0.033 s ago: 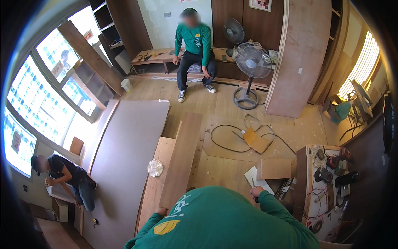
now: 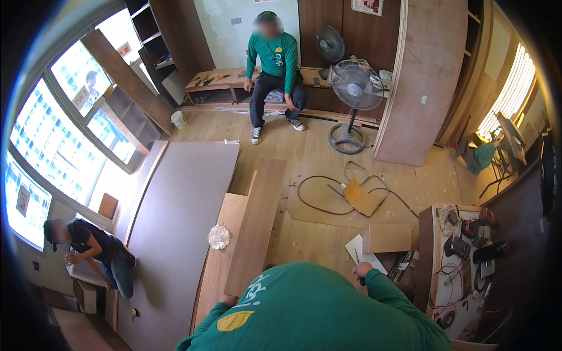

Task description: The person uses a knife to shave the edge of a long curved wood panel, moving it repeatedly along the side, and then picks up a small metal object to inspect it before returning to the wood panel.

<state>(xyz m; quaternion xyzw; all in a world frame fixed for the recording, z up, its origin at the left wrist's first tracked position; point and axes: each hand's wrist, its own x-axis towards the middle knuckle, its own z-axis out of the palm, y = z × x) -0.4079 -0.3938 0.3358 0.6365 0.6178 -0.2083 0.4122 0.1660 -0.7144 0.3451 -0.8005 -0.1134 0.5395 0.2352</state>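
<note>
My right hand point(image 2: 362, 270) is closed around a thin tool that looks like a screwdriver point(image 2: 356, 255). Its slim shaft points away from me, over a white sheet point(image 2: 364, 254) on the floor, and a bit of dark handle shows below the fist. My left hand point(image 2: 229, 300) is at the near end of a long brown board point(image 2: 256, 225), touching or just beside it. My green-sleeved body hides part of that hand, so its grip is unclear. Left of the board lies a lighter wooden plank point(image 2: 233, 206) with a crinkled whitish round thing point(image 2: 219, 237) on it.
A large grey-brown panel point(image 2: 181, 199) spreads to the left; a co-worker point(image 2: 99, 251) bends beyond it. Another person point(image 2: 273, 64) sits on a low bench. A standing fan point(image 2: 356, 88), a looped cable point(image 2: 304, 187), a cardboard box point(image 2: 387, 238) and a tool-covered workbench point(image 2: 462, 263) are around.
</note>
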